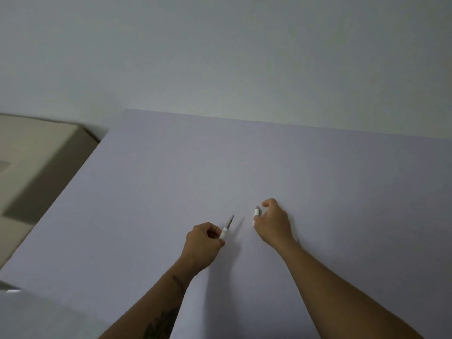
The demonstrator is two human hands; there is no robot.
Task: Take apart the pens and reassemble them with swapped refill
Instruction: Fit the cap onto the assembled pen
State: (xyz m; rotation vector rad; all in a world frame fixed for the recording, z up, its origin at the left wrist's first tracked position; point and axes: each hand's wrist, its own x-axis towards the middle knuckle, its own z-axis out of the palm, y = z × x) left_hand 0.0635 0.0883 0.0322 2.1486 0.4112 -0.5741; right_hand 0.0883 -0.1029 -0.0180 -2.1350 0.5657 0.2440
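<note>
Okay, both of my hands are out over the pale lilac flat surface (244,167), a little apart from each other. My left hand (204,243) is curled nearly into a fist, fingers wrapped round a short white plastic pen section (223,233); out of its far end pokes a thin dark refill tip (231,220), angled up and away to the right, clear of the surface as far as I can tell. My right hand (274,222) is half closed, thumb and forefinger hooked over, pinching a small white pen barrel piece with a grey end (256,212) at its left side. That piece stands roughly upright in my grip, grey end on top. A dark sliver shows just under it at the base of my fingers; too small to say what it is. The two pen parts do not touch, there is a gap of bare surface between them, with soft shadows falling toward me. My left forearm carries a dark tattoo (162,321). Off to the left, beyond the edge, sits a beige box-like block (44,152), blurred. Behind everything, a plain white wall (220,57).
</note>
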